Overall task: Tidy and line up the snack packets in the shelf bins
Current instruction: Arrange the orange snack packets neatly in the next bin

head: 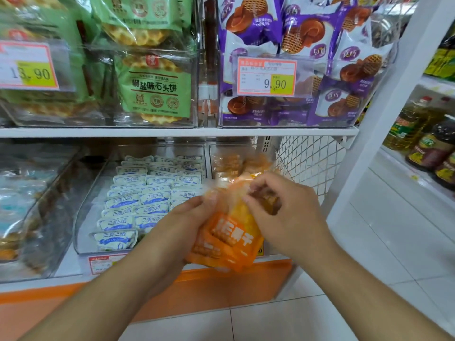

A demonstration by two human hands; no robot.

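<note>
Hands grip orange packets; tag reads 9.90.

"椒盐味石头饼" on green packet, "9.90" on price tag fronting purple packets' bin, "3.90" legible on left price tag, first digit blurred, "三蒸三晒" on white packets, orange packet lettering only partly legible, "干" at end.
</note>
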